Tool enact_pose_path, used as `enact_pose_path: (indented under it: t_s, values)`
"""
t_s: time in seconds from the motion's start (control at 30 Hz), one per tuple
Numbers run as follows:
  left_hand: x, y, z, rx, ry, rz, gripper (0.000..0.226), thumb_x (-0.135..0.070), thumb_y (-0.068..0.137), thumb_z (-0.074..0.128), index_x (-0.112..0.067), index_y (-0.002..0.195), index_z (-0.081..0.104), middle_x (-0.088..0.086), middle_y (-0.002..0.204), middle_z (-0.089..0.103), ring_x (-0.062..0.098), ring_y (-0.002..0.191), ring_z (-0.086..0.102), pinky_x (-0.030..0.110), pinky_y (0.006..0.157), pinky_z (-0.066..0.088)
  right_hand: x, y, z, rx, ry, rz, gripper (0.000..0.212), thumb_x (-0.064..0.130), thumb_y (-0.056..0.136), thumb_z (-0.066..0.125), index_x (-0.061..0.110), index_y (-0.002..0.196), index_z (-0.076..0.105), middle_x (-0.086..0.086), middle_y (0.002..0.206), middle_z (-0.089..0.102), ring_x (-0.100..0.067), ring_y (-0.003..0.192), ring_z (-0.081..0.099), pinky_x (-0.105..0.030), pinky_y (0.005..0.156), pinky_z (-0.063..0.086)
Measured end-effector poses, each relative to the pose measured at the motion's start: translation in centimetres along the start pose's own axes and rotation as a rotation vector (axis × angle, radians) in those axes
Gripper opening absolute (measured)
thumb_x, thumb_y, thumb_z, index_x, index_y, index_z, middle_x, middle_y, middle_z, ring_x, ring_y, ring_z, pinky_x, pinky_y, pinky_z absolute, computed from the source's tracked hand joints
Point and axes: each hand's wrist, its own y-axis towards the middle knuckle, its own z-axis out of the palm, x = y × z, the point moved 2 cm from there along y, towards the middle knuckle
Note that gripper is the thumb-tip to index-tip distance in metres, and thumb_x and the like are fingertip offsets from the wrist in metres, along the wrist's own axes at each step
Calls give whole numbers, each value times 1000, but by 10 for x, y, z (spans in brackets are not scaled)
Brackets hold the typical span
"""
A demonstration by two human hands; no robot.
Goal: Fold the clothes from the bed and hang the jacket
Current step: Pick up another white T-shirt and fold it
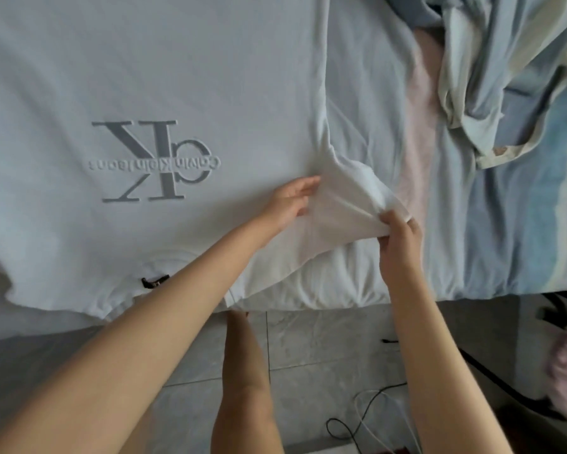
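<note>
Right hand (401, 235) was closed in a pinch on the hem of the sleeve (357, 198) of the white T-shirt (144, 77), which was spread logo-up on the bed (505, 224), across the left and centre of the frame. Left hand (290, 199) was laid, fingers nearly straight, at the sleeve seam. The cloth was judged thin, light and limp, so it would be best gripped at seams and hems

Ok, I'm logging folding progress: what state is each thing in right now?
White T-shirt with grey logo: spread flat on the bed, logo up, unfolded.
Shirt sleeve: lifted off the bed.
Right hand: pinches the sleeve's edge.
Left hand: fingers straight, touching the sleeve's base.
Pale blue and cream fabric: crumpled, unfolded.
</note>
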Motion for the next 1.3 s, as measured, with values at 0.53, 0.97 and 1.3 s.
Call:
enact_pose_path:
  t_s: [0.53,0.97,1.3]
  values:
    - [43,-52,-59,-445,180,173,30,-21,85,69,-20,105,46,-13,102,50,7,86,58,26,73,51,38,17,104,576,-1168,-829,63,-3,69,46,21,127,54,-1,130,54,-26,116,53,-41,97,43]
    - [82,-54,-7,-631,887,262,37,-35,66,82,-8,84,64,13,108,55,36,99,50,41,83,42,38,26,134,1142,-1730,-1549,55,-3,75,41,27,117,64,-16,132,52,-34,111,56,-41,80,51]
    - [58,-65,-28,-490,848,509,25,4,67,64,-13,74,46,3,69,52,25,66,48,37,64,42,50,28,142,1233,-2030,-1663,25,10,76,49,20,87,70,-16,120,62,-40,91,65,-39,69,51]
